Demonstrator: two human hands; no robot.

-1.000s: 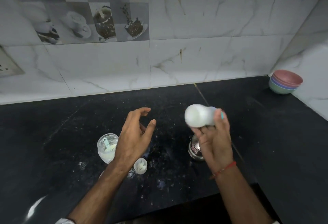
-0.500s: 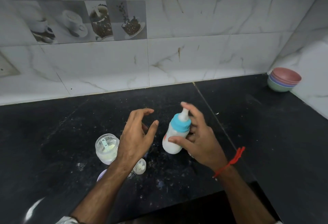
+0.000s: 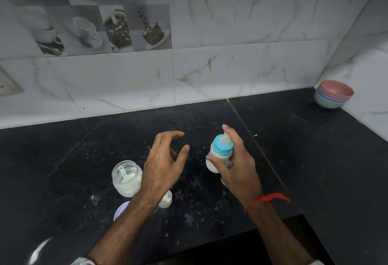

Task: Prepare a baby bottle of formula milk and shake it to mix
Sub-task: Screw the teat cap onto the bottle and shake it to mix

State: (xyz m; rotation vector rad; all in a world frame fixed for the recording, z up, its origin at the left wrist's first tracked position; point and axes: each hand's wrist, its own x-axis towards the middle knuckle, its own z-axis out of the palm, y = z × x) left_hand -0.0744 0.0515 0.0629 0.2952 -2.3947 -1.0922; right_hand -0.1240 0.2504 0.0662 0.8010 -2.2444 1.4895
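Head camera looks down on a baby bottle (image 3: 217, 157), white with milk and topped by a blue collar and a pale teat, held upright above the black counter (image 3: 294, 159). The right hand (image 3: 237, 168) grips it from the side, thumb across the body and the index finger arched over the teat; a red thread (image 3: 266, 199) circles that wrist. Just left of the bottle the left hand (image 3: 163, 166) hangs empty in the air, fingers spread and curled, thumb pointing toward the bottle without touching it. Further left of the bottle, partly behind that hand, stands an open clear jar (image 3: 126, 178) with white powder and a pale green scoop (image 3: 123, 173) inside. Near the jar, a small clear cap (image 3: 165, 199) and a lilac lid (image 3: 121, 210) peek out from under the left forearm. White specks dust the counter around the bottle. Far to the bottle's right, in the tiled corner, sits a stack of pastel bowls (image 3: 333, 94).
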